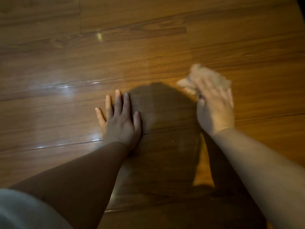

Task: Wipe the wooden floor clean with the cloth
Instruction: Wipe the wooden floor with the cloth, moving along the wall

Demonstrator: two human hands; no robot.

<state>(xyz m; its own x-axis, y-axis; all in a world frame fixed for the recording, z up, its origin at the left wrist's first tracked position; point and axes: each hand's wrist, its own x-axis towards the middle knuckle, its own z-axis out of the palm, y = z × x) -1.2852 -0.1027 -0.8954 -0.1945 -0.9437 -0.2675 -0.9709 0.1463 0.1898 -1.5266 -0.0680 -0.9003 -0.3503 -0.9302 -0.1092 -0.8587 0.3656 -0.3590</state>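
Note:
The wooden floor (148, 50) of glossy brown planks fills the view. My left hand (119, 120) lies flat on it at centre, fingers spread and straight. My right hand (214, 104) is blurred at centre right, on top of a pale crumpled cloth (204, 75) that sticks out beyond the fingers on the floor. The blur hides how the fingers lie on the cloth.
A dark shadow of my head (163, 113) falls on the planks between the two hands. Bright reflections (66, 90) shine on the floor at the left. A grey piece of clothing (19, 210) shows at the bottom left corner.

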